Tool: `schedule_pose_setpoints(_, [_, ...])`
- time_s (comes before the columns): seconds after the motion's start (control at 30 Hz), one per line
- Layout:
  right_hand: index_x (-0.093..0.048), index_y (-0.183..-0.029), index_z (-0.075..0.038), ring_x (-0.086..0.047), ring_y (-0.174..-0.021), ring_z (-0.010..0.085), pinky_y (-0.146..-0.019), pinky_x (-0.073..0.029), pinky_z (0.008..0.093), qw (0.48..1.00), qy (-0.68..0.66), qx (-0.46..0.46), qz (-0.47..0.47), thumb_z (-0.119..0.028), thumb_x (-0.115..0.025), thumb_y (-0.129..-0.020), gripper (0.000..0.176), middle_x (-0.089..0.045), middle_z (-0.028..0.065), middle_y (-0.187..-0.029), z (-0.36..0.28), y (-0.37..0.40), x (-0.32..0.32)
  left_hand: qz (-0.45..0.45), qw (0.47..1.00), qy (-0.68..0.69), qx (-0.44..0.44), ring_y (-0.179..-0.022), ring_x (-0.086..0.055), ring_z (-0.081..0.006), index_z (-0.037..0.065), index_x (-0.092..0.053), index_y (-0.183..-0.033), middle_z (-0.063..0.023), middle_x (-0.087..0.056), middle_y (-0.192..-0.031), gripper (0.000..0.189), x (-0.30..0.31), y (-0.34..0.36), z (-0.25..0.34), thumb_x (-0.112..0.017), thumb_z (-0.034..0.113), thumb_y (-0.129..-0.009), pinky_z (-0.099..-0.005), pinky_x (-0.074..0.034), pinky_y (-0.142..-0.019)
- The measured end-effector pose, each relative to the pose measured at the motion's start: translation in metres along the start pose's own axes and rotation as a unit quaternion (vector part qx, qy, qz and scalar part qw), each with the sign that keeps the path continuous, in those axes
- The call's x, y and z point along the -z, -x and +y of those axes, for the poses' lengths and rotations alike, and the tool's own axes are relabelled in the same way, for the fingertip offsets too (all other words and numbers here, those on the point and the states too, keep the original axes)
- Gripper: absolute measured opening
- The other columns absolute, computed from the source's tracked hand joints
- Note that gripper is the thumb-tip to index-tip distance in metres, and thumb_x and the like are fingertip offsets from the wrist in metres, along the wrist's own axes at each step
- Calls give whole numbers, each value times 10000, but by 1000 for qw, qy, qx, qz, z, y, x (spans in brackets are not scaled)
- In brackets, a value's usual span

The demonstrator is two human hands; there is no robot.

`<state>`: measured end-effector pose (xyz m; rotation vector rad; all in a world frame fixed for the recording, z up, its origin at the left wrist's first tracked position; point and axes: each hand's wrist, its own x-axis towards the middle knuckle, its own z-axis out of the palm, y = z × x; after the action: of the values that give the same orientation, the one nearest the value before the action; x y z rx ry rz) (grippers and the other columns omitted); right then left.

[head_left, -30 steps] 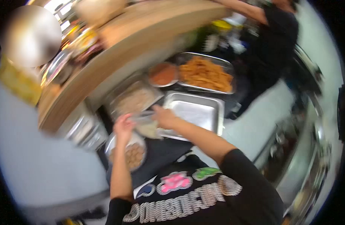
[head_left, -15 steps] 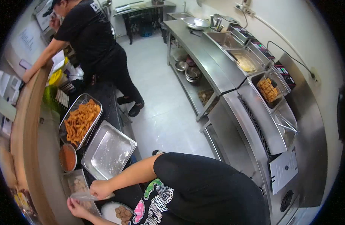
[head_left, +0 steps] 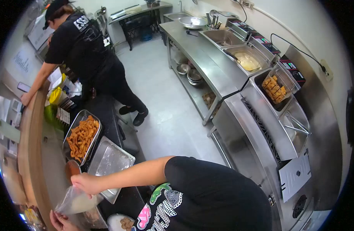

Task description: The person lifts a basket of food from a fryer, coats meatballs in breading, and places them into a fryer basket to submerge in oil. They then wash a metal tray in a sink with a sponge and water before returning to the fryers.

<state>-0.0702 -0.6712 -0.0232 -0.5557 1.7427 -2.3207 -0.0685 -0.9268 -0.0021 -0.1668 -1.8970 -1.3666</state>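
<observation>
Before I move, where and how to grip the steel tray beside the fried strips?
Probably pinch the steel tray by its far short rim, from the aisle: that raised edge is uncovered, while the right forearm crosses over the nearer part and the fried-strip tray crowds one long side.

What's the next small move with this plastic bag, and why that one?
I'd probably slide the left hand under the plastic bag for support: the right hand grips one side, the left pinches another, and a pale load seems to rest inside, with neither hand visibly beneath it.
</observation>
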Motion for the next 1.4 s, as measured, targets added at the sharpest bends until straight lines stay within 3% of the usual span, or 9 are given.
schedule_pose_setpoints(0.1, [-422, -862, -22, -574, -642, 338, -586, -443, 423, 992, -122, -6, -29, -158, -548, -837, 187, -547, 157, -700, -25, 26, 24, -101, 993, 54, 18, -887, -530, -125, 18, -563, -1120, -62, -577, -998, 241, -37, 17, 15, -519, 103, -899, -220, -432, -734])
schedule_pose_setpoints(0.23, [-488, -909, -12, -568, -637, 356, -585, -437, 413, 941, 231, 243, -44, -162, -559, -826, 185, -567, 161, -726, -63, 104, 84, -159, 985, 63, -8, -764, -566, -209, -52, -616, -871, -119, -626, -852, 191, -151, 88, 132, -700, 60, -741, -306, -488, -690])
schedule_pose_setpoints(0.33, [-555, -873, -14, -567, -667, 366, -595, -435, 400, 941, 303, 146, 29, -169, -591, -802, 173, -604, 159, -781, -55, 154, 140, -409, 896, 172, -40, -636, -511, -87, 11, -566, -1085, -66, -568, -872, 262, -202, 112, 83, -583, 37, -825, -206, -429, -518])
schedule_pose_setpoints(0.5, [-600, -794, -55, -573, -589, 282, -550, -431, 367, 950, 191, 194, 156, -161, -584, -842, 117, -595, 151, -678, -72, 274, 226, -515, 784, 347, 3, -595, -514, -86, -10, -422, -1233, -111, -581, -955, 421, -347, 168, 199, -550, 138, -861, -195, -418, -497])
schedule_pose_setpoints(0.7, [-645, -931, -97, -581, -626, 247, -602, -463, 306, 884, 348, -45, 309, -198, -574, -850, 147, -621, 118, -749, -127, 406, 249, -757, 587, 248, 142, -532, -515, -95, 10, -457, -1205, -86, -616, -847, 366, -518, 244, 243, -391, 263, -949, -211, -424, -465])
schedule_pose_setpoints(0.83, [-646, -938, -94, -601, -667, 280, -627, -480, 300, 779, 430, 49, 454, -116, -576, -812, 146, -640, 115, -798, -129, 456, 248, -818, 513, 204, 160, -527, -518, -108, 28, -430, -1234, -82, -620, -849, 472, -625, 304, 262, -342, 393, -948, -220, -429, -468])
schedule_pose_setpoints(1.1, [-649, -886, -14, -631, -690, 199, -629, -480, 282, 587, 357, -54, 725, -47, -608, -771, 126, -659, 109, -805, -116, 516, 232, -894, 229, 192, 335, -498, -523, -133, 48, -440, -1191, -116, -626, -904, 698, -786, 385, 295, -229, 635, -878, -223, -403, -396])
schedule_pose_setpoints(1.3, [-646, -813, 0, -589, -637, 130, -595, -448, 242, 396, 298, -84, 864, -36, -612, -784, 58, -654, 87, -750, -109, 491, 231, -916, -16, 197, 349, -485, -534, -162, 24, -530, -1025, -161, -621, -818, 440, -836, 406, 328, -428, 435, -906, -243, -444, -394])
schedule_pose_setpoints(1.4, [-641, -793, 0, -538, -604, 93, -562, -418, 228, 339, 292, -91, 890, -36, -603, -793, 52, -637, 60, -714, -111, 479, 238, -941, 58, 168, 287, -465, -530, -131, 14, -509, -970, -149, -626, -799, 235, -829, 403, 341, -591, 186, -832, -217, -420, -384])
